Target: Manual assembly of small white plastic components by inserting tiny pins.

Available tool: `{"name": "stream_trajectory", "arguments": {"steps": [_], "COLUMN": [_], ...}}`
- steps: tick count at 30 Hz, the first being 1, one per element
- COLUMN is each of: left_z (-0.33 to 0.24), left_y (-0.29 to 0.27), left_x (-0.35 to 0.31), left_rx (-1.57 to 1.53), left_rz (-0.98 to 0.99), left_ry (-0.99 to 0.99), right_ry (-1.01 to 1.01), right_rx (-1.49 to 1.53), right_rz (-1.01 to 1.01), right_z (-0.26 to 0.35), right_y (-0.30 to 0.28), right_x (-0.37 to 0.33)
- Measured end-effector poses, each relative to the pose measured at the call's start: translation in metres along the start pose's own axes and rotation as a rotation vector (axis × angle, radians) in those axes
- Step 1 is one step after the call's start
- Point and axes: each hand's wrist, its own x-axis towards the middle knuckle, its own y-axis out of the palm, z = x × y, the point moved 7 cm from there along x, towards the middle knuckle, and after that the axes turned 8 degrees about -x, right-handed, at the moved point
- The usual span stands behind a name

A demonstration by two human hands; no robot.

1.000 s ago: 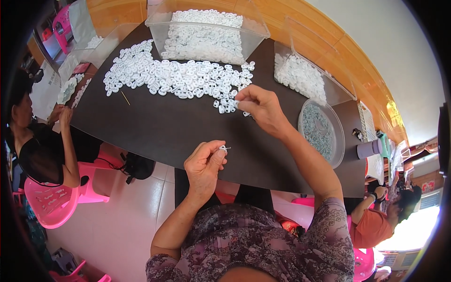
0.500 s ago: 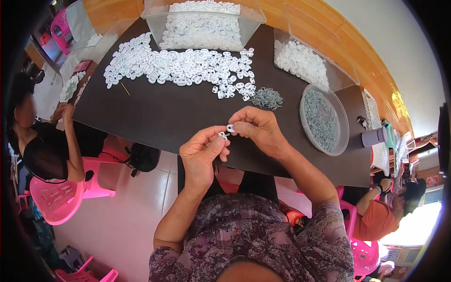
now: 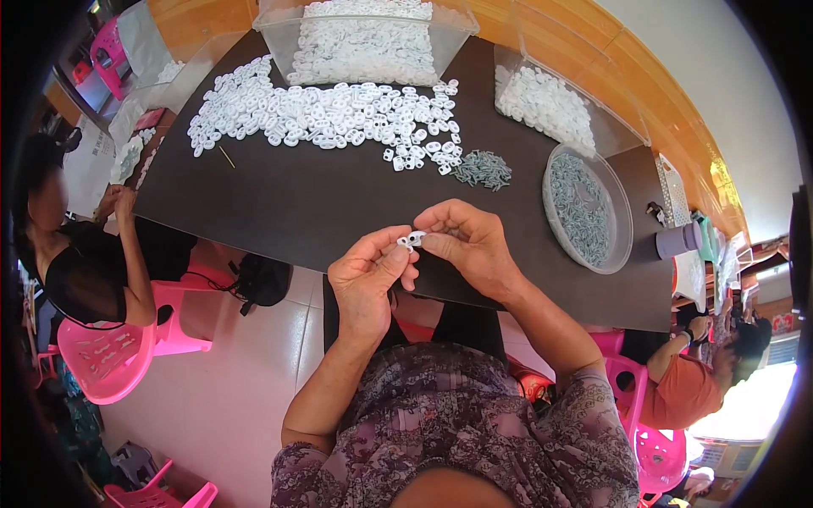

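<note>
Above the table's near edge, my left hand (image 3: pixel 362 279) pinches a small white plastic piece with holes (image 3: pixel 405 243) between thumb and fingertips. My right hand (image 3: pixel 472 247) grips another white piece (image 3: pixel 417 237) from the right, thumb and index finger closed on it. The two pieces touch at my fingertips; whether they are joined is too small to tell. A wide spread of similar white oval two-holed pieces (image 3: pixel 339 114) lies on the far side of the dark table (image 3: pixel 279 190). Right of it is a small heap of slim grey pieces (image 3: pixel 483 170), perhaps springs or screws.
A clear bin (image 3: pixel 275 38) full of white pieces stands at the back, another clear bin (image 3: pixel 618 118) behind on the right. A round clear tub (image 3: pixel 625 229) holds more grey pieces, with a purple cup (image 3: pixel 675 242) beside it. A thin stick (image 3: pixel 227 157) lies left. Other people sit at both sides.
My right hand has brought its white piece down and left against the one in my left hand; they were slightly apart before. Both hands stay in nearly the same place.
</note>
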Motion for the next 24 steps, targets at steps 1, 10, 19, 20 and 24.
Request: {"name": "stream_trajectory", "arguments": {"steps": [1, 10, 19, 20, 24], "left_z": [0.001, 0.003, 0.01, 0.012, 0.015], "left_y": [-0.001, 0.01, 0.026, 0.03, 0.047], "left_x": [0.0, -0.007, -0.016, -0.017, -0.021], "left_rx": [0.012, 0.003, 0.007, 0.016, 0.114], "left_rz": [-0.001, 0.043, 0.023, 0.03, 0.015], "left_ry": [-0.01, -0.042, -0.088, -0.089, -0.035], "right_ry": [-0.023, 0.013, -0.009, -0.015, -0.036], "right_rx": [0.001, 0.043, 0.202, 0.21, 0.266], "right_rz": [-0.033, -0.221, -0.263, -0.269, -0.251], "right_z": [0.0, -0.003, -0.008, -0.007, -0.011], "right_y": [-0.002, -0.007, -0.023, -0.028, -0.05], "right_x": [0.0, -0.006, -0.024, -0.027, -0.039]}}
